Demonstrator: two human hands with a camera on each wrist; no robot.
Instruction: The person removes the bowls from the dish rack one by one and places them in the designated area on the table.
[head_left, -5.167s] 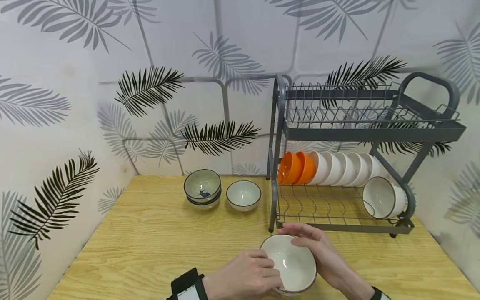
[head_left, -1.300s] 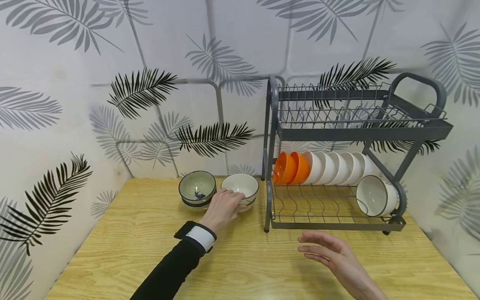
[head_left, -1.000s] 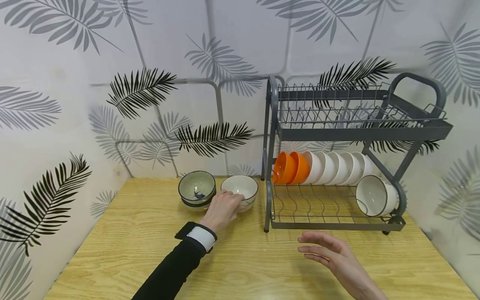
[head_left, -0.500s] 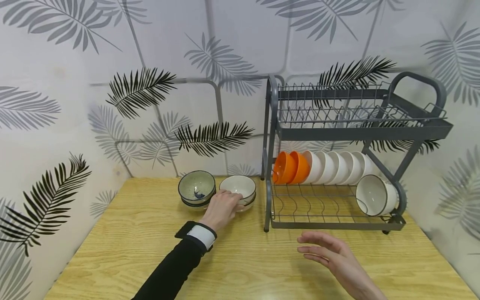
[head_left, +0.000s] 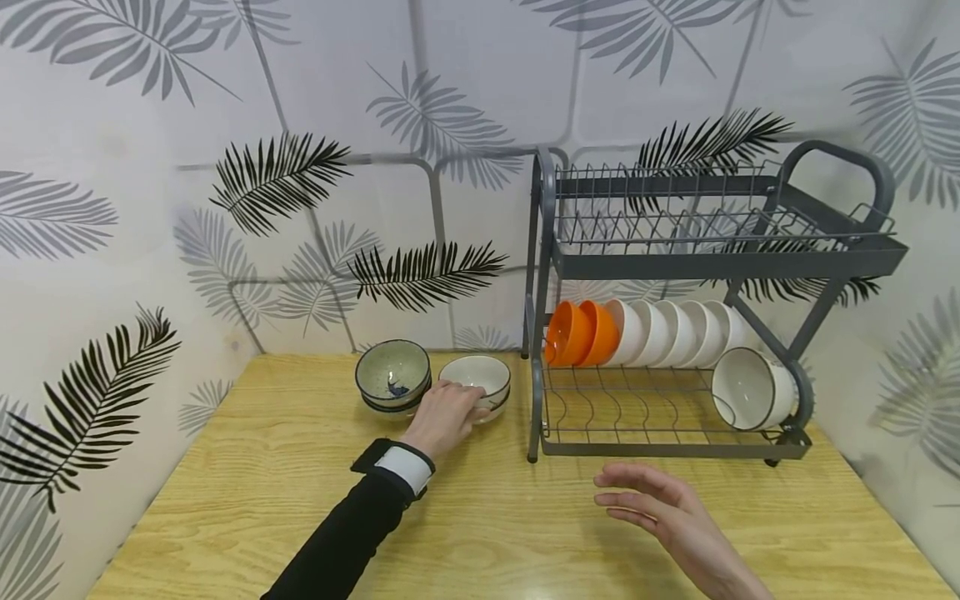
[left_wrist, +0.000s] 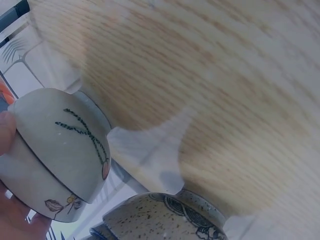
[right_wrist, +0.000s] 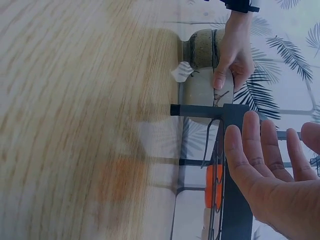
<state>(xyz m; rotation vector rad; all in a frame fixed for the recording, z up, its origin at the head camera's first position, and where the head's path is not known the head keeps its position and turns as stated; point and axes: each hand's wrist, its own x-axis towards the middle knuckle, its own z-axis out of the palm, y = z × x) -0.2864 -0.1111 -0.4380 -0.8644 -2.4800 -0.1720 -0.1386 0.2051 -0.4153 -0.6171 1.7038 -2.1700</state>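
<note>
My left hand [head_left: 442, 417] grips the near rim of a white bowl with a dark rim [head_left: 474, 371], nested in a similar white bowl [head_left: 497, 410] on the table. In the left wrist view, the upper bowl [left_wrist: 31, 180] shows a small flower, and the lower bowl [left_wrist: 70, 140] a green twig pattern; thumb and fingers sit at the upper one's edge. Just left of them stands a stack of greenish speckled bowls [head_left: 392, 367] with dark rims. My right hand [head_left: 671, 521] hovers over the table before the rack, fingers loosely bent, holding nothing.
A two-tier grey dish rack [head_left: 675, 452] stands at the right. Its lower tier holds two orange bowls [head_left: 567, 335], a row of several white bowls [head_left: 678, 335] and a larger dark-rimmed white bowl [head_left: 744, 389]. Behind the wooden table [head_left: 300, 483] is a leaf-patterned wall.
Earlier both hands held a white bowl near the table's front; now it sits in the back white bowl under my left hand. Over the last second it shifted slightly left and down. The right hand stays still.
</note>
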